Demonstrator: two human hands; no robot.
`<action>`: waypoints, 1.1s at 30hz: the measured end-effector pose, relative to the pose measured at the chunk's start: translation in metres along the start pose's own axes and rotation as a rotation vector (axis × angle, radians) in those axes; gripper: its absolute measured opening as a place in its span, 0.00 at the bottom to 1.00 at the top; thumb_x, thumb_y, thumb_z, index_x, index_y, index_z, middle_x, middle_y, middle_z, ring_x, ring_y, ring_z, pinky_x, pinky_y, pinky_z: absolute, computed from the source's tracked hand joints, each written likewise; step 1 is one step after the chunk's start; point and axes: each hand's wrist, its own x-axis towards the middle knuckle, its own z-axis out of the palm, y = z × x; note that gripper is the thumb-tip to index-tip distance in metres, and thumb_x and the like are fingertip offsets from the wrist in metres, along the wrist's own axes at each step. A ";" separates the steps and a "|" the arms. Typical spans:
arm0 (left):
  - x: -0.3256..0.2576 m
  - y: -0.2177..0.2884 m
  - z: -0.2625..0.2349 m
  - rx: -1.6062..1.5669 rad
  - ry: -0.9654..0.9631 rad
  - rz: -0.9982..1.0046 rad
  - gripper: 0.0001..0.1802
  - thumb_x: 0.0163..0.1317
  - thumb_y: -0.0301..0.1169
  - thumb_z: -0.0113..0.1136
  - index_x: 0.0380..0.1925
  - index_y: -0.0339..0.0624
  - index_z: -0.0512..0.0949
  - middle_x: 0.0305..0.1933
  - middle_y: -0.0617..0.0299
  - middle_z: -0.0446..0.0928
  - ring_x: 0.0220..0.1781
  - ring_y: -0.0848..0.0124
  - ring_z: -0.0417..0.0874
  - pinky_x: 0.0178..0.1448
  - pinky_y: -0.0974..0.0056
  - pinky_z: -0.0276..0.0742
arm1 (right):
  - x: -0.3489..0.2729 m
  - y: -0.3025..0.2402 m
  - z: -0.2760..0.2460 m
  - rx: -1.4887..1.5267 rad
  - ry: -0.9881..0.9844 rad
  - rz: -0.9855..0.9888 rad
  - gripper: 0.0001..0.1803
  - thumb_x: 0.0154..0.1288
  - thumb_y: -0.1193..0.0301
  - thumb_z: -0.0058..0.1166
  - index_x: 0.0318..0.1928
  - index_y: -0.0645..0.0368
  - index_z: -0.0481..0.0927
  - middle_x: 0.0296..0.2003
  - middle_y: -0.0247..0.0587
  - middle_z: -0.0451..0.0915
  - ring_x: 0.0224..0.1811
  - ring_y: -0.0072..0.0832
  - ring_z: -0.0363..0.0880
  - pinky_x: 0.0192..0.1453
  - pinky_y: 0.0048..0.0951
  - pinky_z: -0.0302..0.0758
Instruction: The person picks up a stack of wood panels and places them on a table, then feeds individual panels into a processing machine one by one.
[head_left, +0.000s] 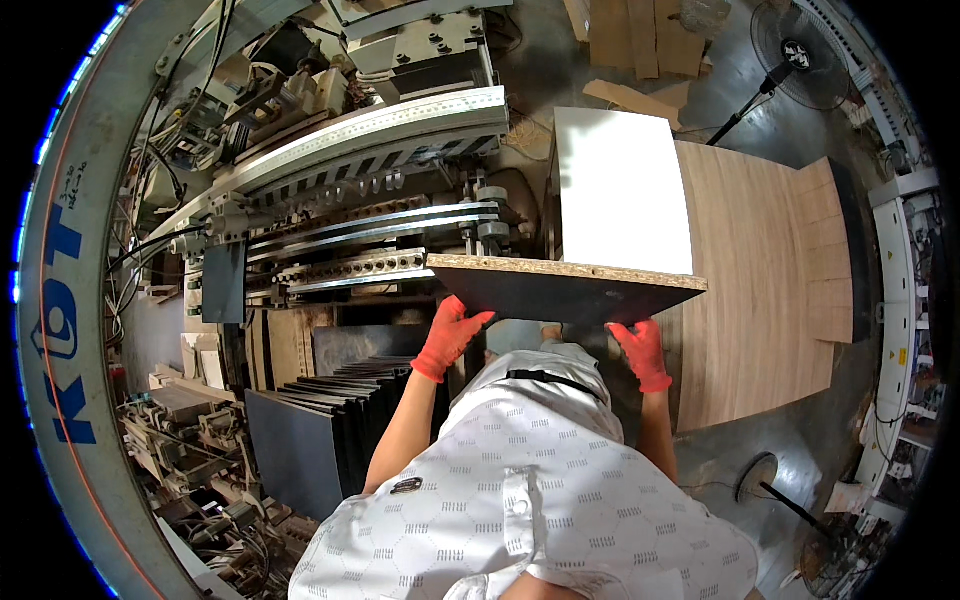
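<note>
head view: left hand and right hand grip panel; fingertips hidden underneath.

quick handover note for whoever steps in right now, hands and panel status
Left hand, orange glove: grip on the near left underside of the white-faced chipboard panel.
Right hand, orange glove: grip on its near right underside.
Panel is held level, its raw edge facing the person, beside the drilling machine and above the wood-grain board stack.
Dark panels stand lower left.
Panel not set down yet.
</note>
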 end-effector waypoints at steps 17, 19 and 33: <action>0.006 0.056 0.011 0.051 -0.165 0.108 0.28 0.62 0.20 0.63 0.63 0.36 0.71 0.59 0.63 0.77 0.59 0.75 0.76 0.65 0.66 0.72 | 0.006 -0.015 -0.018 -0.002 -0.035 0.031 0.09 0.62 0.70 0.62 0.40 0.61 0.82 0.29 0.28 0.80 0.30 0.16 0.73 0.36 0.25 0.72; 0.009 0.078 0.023 0.074 -0.283 0.085 0.30 0.62 0.20 0.62 0.66 0.36 0.68 0.62 0.62 0.75 0.61 0.74 0.74 0.66 0.65 0.70 | -0.001 -0.025 -0.032 0.044 -0.051 -0.016 0.09 0.62 0.69 0.62 0.40 0.61 0.82 0.29 0.28 0.80 0.31 0.18 0.74 0.39 0.25 0.74; 0.070 0.105 0.087 -0.594 -0.252 -0.438 0.10 0.70 0.40 0.52 0.37 0.46 0.73 0.25 0.55 0.75 0.17 0.71 0.72 0.22 0.67 0.68 | 0.022 -0.053 -0.053 0.689 0.424 -0.180 0.13 0.77 0.68 0.37 0.53 0.60 0.70 0.17 0.37 0.69 0.17 0.26 0.67 0.24 0.31 0.69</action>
